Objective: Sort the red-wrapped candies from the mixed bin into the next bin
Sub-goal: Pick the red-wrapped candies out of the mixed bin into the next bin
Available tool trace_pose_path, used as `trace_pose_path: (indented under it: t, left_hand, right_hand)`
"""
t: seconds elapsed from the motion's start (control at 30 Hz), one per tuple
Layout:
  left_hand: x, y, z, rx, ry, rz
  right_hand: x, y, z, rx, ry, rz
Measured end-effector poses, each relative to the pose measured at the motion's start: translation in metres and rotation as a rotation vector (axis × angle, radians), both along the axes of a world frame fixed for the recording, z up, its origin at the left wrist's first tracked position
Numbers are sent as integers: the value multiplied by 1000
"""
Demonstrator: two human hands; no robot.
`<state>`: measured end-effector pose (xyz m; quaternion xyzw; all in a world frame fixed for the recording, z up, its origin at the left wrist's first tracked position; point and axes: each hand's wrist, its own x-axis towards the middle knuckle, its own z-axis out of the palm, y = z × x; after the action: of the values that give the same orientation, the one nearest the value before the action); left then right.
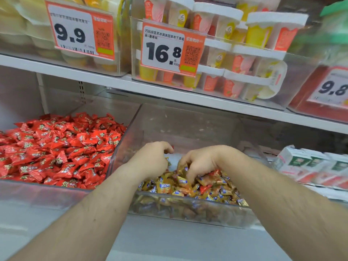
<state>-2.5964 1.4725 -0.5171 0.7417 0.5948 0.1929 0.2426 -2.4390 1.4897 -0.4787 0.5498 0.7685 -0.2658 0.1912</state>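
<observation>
Search step. Both hands are in the mixed bin (pixel 188 213) on the right. Right hand (pixel 199 162) digs curled fingers into the gold-wrapped candies (pixel 169 187); grip unclear. Left hand (pixel 152 159) is curled above the pile, possibly holding something red, can't tell. One red-wrapped candy (pixel 205 188) lies near the right hand. Next: pinch it and carry it left to the red bin (pixel 56 191).

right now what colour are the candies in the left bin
Red wrappers with a small green-and-white mark, clearest in the head view: candies, bin.

Shelf price tags (pixel 80 29) read 9.9, 16.8 and 9.8.
</observation>
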Motion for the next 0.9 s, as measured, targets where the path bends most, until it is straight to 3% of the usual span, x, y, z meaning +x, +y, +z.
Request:
trace_pose_path:
  t: [0.13,0.3,0.43,0.6,0.7,0.8,0.9]
  left_hand:
    - [13,-3,2,-27,-10,-96]
    - [29,-5,1,-86,54,-210]
    - [36,-4,-1,-160,103,-290]
    - [50,-7,5,-87,76,-351]
    - [62,-5,3,-46,81,-364]
    - [79,-8,2,4,237,-365]
    - [93,-8,-3,25,390,-301]
  right_hand:
    - [26,-32,3,77,96,-83]
    - [59,-65,0,284,74,-187]
    - [79,-80,-4,318,125,-301]
    - [92,-87,0,336,278,-425]
    - [98,-84,5,485,303,-508]
    - [102,-79,5,599,252,-571]
    - [98,-78,0,565,93,-570]
